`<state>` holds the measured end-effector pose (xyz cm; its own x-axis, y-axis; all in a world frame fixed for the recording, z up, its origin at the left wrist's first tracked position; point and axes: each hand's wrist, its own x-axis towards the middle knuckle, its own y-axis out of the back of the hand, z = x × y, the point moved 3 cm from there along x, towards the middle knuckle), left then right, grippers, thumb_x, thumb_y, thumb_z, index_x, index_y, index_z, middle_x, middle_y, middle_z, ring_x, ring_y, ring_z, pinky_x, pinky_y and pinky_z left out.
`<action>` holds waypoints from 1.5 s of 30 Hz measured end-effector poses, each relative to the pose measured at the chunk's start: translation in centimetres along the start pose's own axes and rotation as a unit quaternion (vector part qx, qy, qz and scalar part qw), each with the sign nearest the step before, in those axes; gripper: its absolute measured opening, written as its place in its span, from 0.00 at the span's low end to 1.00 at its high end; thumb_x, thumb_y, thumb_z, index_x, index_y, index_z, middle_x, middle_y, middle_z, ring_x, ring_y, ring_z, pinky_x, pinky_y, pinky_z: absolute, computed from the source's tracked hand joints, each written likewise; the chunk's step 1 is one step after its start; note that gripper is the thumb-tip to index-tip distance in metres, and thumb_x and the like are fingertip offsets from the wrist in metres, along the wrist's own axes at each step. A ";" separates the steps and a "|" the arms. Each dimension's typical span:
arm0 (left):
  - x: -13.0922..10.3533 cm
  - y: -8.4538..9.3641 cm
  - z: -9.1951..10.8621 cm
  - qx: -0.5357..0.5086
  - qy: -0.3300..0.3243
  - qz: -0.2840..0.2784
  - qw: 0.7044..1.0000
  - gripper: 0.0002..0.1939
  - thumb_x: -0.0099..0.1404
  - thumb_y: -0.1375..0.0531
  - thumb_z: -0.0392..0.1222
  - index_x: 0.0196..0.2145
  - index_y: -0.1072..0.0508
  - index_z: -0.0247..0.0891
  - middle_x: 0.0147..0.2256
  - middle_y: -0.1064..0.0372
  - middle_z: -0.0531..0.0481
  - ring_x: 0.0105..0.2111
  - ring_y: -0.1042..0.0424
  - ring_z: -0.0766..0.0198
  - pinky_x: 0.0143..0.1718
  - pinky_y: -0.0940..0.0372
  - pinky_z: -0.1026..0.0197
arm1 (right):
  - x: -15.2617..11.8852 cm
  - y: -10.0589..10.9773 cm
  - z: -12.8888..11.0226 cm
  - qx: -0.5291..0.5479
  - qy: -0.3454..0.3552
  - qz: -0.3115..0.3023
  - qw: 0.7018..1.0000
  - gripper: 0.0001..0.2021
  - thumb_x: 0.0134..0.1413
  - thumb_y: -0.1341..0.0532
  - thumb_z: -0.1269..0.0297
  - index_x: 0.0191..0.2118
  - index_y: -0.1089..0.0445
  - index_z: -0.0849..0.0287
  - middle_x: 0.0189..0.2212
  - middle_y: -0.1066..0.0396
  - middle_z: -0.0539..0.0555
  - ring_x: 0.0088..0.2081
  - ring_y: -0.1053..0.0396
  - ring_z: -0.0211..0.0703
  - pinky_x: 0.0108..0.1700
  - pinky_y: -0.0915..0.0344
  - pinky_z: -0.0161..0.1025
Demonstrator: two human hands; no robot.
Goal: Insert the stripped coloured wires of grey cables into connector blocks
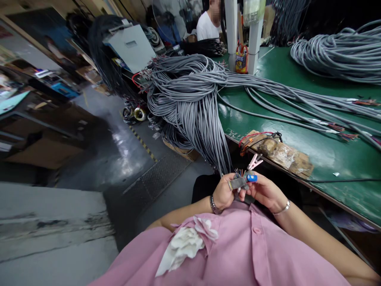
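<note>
In front of my pink shirt, my left hand [224, 192] and my right hand [266, 192] meet, both closed around a small bundle of thin coloured wires [239, 173] that fan upward. My left fingertips carry a grey wrap [237, 183]. A blue wrap with pale spots [251, 178] covers a fingertip of my right hand. The part of the bundle below the wires is hidden by my fingers. Just beyond my hands, a pale pink clothes peg [255, 162] sticks out by the bench edge.
A green bench [333, 159] runs off to the right. A wooden block [282, 153] with red and black leads lies along its edge. Grey cables [190, 95] heap over the bench's left end. A large coil [339, 51] sits behind. A person [207, 26] is at the back.
</note>
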<state>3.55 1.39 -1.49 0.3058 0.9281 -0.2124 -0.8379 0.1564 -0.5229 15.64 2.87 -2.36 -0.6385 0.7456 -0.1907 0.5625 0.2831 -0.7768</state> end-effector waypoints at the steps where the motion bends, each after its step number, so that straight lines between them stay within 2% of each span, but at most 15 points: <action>1: 0.0 0.0 0.0 -0.002 0.007 -0.002 1.000 0.18 0.52 0.35 0.52 0.24 0.27 0.30 0.14 0.35 0.50 0.12 0.39 0.69 0.14 0.43 0.66 | 0.1 0.2 0.1 0.008 -0.004 0.001 1.000 0.06 0.50 0.36 0.65 0.28 0.34 0.59 0.21 0.34 0.47 0.24 0.30 0.41 0.29 0.33 0.40; 5: 0.0 0.3 -0.1 -0.008 0.016 0.010 1.000 0.17 0.50 0.34 0.50 0.25 0.27 0.30 0.17 0.33 0.50 0.11 0.40 0.71 0.12 0.44 0.67 | 0.0 0.3 0.1 0.006 0.002 0.038 0.999 0.06 0.49 0.35 0.67 0.28 0.32 0.60 0.21 0.36 0.47 0.22 0.35 0.34 0.27 0.36 0.34; 9: -0.1 0.7 -0.1 -0.003 0.013 0.028 1.000 0.18 0.49 0.33 0.51 0.24 0.29 0.32 0.16 0.34 0.52 0.11 0.40 0.71 0.12 0.46 0.67 | -0.3 -0.3 -0.3 -0.035 0.015 0.064 0.997 0.06 0.48 0.33 0.66 0.28 0.30 0.60 0.19 0.37 0.46 0.22 0.40 0.33 0.27 0.39 0.33; 12: -0.2 0.9 0.2 0.002 0.001 0.045 0.999 0.18 0.49 0.34 0.52 0.23 0.30 0.33 0.15 0.35 0.53 0.11 0.40 0.71 0.12 0.46 0.67 | -0.5 0.1 -0.5 -0.031 0.028 0.086 0.995 0.07 0.47 0.32 0.64 0.29 0.29 0.60 0.21 0.36 0.47 0.22 0.42 0.32 0.28 0.40 0.33; 17: 0.0 0.7 1.3 0.005 -0.031 0.062 0.998 0.16 0.49 0.33 0.50 0.24 0.31 0.34 0.15 0.36 0.54 0.12 0.40 0.71 0.12 0.45 0.67 | -0.1 1.4 -1.6 0.027 0.054 0.131 0.990 0.15 0.53 0.39 0.48 0.31 0.29 0.57 0.25 0.33 0.49 0.23 0.42 0.34 0.28 0.39 0.34; 20: 0.5 0.2 1.8 0.015 -0.039 0.057 0.997 0.17 0.51 0.34 0.51 0.24 0.31 0.34 0.15 0.36 0.54 0.12 0.41 0.71 0.13 0.45 0.68 | 0.6 1.3 -2.8 -0.035 0.086 0.141 0.986 0.19 0.52 0.41 0.43 0.34 0.28 0.56 0.28 0.32 0.51 0.23 0.42 0.35 0.26 0.40 0.35; 23: 1.0 -0.4 2.1 0.021 -0.041 0.044 0.998 0.16 0.51 0.34 0.50 0.24 0.31 0.33 0.15 0.36 0.54 0.13 0.40 0.71 0.13 0.45 0.68 | 1.2 1.2 -3.4 -0.146 0.150 0.173 0.962 0.22 0.52 0.42 0.42 0.37 0.27 0.57 0.26 0.31 0.51 0.23 0.41 0.37 0.28 0.39 0.37; 26: 1.5 -0.7 2.2 0.024 -0.043 0.040 0.998 0.17 0.50 0.33 0.51 0.24 0.31 0.33 0.15 0.36 0.54 0.13 0.40 0.71 0.14 0.45 0.67 | 1.3 1.7 -3.5 -0.231 0.234 0.237 0.914 0.25 0.53 0.45 0.40 0.30 0.27 0.58 0.23 0.32 0.51 0.25 0.38 0.38 0.31 0.39 0.37; 27: 1.6 -0.7 2.1 0.025 -0.041 0.042 0.998 0.18 0.49 0.33 0.52 0.24 0.31 0.33 0.15 0.36 0.54 0.13 0.40 0.72 0.14 0.46 0.68 | 1.3 1.8 -3.4 -0.230 0.247 0.246 0.909 0.25 0.53 0.46 0.39 0.28 0.27 0.58 0.23 0.32 0.51 0.25 0.37 0.38 0.31 0.38 0.37; 29: 1.7 -0.8 2.0 0.027 -0.033 0.044 0.998 0.19 0.48 0.33 0.52 0.23 0.31 0.34 0.15 0.36 0.54 0.13 0.40 0.72 0.14 0.45 0.68 | 1.6 1.8 -3.1 -0.182 0.226 0.224 0.930 0.27 0.52 0.46 0.37 0.31 0.26 0.58 0.24 0.30 0.52 0.25 0.36 0.39 0.31 0.37 0.37; 32: 1.8 -0.7 1.8 0.030 -0.027 0.041 0.998 0.18 0.48 0.33 0.52 0.23 0.31 0.33 0.15 0.36 0.54 0.13 0.41 0.72 0.13 0.45 0.68 | 2.2 1.3 -2.9 -0.079 0.155 0.167 0.970 0.28 0.48 0.44 0.35 0.35 0.26 0.58 0.26 0.29 0.53 0.25 0.34 0.39 0.30 0.35 0.38; 36: 1.9 -0.4 1.4 0.041 -0.019 0.046 0.998 0.18 0.48 0.33 0.52 0.24 0.31 0.33 0.15 0.36 0.54 0.13 0.41 0.72 0.14 0.45 0.68 | 2.4 0.8 -3.4 -0.046 0.170 0.190 0.966 0.25 0.45 0.39 0.38 0.33 0.26 0.57 0.25 0.29 0.52 0.24 0.35 0.39 0.29 0.35 0.37; 39: 1.8 -0.3 1.1 0.046 -0.013 0.049 0.998 0.18 0.48 0.33 0.52 0.24 0.31 0.33 0.15 0.36 0.54 0.13 0.41 0.72 0.14 0.45 0.68 | 2.4 0.8 -3.3 -0.054 0.174 0.195 0.964 0.24 0.46 0.39 0.38 0.32 0.27 0.56 0.26 0.29 0.52 0.24 0.36 0.39 0.29 0.35 0.37; 45: 1.1 0.2 0.8 0.048 -0.013 0.062 0.997 0.18 0.50 0.34 0.53 0.24 0.32 0.34 0.15 0.36 0.54 0.13 0.41 0.72 0.14 0.46 0.68 | 1.2 1.6 -2.5 -0.026 0.104 0.107 0.988 0.30 0.46 0.46 0.32 0.35 0.27 0.56 0.31 0.29 0.53 0.28 0.34 0.39 0.31 0.34 0.37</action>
<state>3.36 2.72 -1.15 0.1859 0.9504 -0.2493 -0.9086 0.0697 -0.4117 17.05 5.75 -2.29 -0.3829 0.8983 -0.2154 0.7031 0.1322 -0.6987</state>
